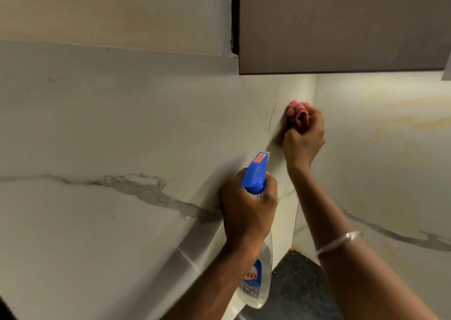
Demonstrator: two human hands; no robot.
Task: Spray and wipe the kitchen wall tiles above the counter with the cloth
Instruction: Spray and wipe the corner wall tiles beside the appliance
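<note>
left hand (246,212) grips bottle (256,271) | right hand (303,136) presses balled cloth (299,113) on tiles (146,136) near corner | cabinet (341,26) edge above | counter (300,283) below

left hand (249,207) gripped spray bottle (256,173) by the neck, blue nozzle pointing up along the wall tiles (122,124) | right hand (303,139) held bunched pink cloth (299,112) against tiles beside the corner, below brown cabinet (341,24) | bangle (339,242) on right forearm | dark table (300,285) beneath

The spray bottle (256,286) label reads "in", rest hidden; its orange sticker (261,158) is illegible.
</note>
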